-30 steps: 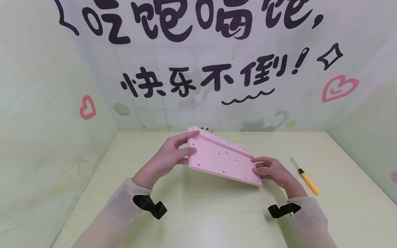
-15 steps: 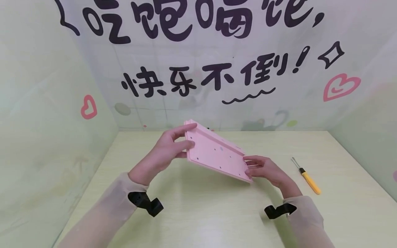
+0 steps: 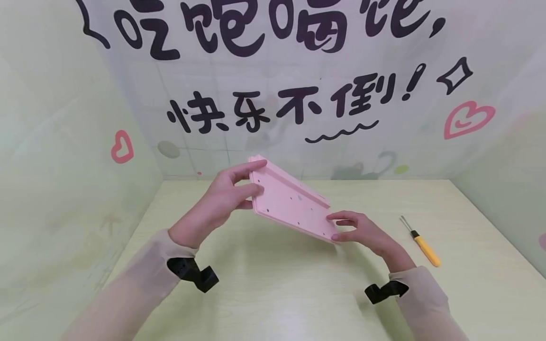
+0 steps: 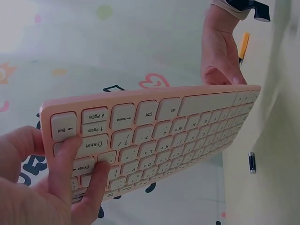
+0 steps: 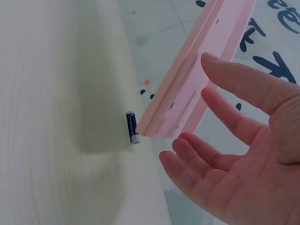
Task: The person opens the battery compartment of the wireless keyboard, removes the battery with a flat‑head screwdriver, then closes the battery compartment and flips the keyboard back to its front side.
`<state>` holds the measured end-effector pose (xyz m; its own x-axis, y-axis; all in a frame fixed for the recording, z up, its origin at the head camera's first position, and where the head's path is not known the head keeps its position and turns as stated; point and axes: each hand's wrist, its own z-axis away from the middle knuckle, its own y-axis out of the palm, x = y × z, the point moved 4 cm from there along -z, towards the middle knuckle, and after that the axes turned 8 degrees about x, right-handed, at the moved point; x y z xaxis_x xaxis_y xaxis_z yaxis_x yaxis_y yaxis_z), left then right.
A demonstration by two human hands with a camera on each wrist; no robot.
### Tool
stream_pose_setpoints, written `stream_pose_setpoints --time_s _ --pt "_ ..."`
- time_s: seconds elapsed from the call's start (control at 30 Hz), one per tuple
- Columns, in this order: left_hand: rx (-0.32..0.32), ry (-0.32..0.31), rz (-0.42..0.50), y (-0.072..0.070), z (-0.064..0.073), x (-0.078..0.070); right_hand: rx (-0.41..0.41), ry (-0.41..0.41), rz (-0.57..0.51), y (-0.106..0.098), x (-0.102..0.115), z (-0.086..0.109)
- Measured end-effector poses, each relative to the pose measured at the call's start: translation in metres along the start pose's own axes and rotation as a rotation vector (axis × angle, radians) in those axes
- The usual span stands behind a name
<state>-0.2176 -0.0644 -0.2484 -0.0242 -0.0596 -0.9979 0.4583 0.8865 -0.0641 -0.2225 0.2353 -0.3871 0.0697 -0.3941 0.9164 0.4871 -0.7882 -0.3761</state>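
A pink keyboard (image 3: 294,201) is held tilted above the table, its left end higher. Its underside, dotted with small holes, shows in the head view, and its white keys face the left wrist camera. My left hand (image 3: 219,196) grips the keyboard's left end, two fingers bent over the keys (image 4: 83,150) in the left wrist view. By the lower right end is my right hand (image 3: 362,232), its fingers spread and loosely bent. In the right wrist view that hand (image 5: 243,136) looks relaxed beside the underside, with nothing pinched; whether a fingertip touches is unclear.
A yellow-handled screwdriver (image 3: 422,244) with what looks like a forked tip lies on the table (image 3: 273,293), right of my right hand. A small dark battery (image 5: 133,127) lies on the table, hidden in the head view. A printed cloth (image 3: 273,156) stands behind.
The keyboard has moved left and upward with my left hand. My right hand has shifted left as well, and its fingers have spread away from the keyboard's right end.
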Motion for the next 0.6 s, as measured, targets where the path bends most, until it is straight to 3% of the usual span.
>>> stream_pose_setpoints --time_s 0.3,0.6 --pt "-0.029 -0.008 0.008 -0.001 0.003 -0.005 0.023 -0.093 0.020 0.012 0.041 0.005" --pt "-0.057 -0.030 0.046 0.000 0.006 -0.008 -0.072 -0.300 0.115 0.039 0.086 0.016"
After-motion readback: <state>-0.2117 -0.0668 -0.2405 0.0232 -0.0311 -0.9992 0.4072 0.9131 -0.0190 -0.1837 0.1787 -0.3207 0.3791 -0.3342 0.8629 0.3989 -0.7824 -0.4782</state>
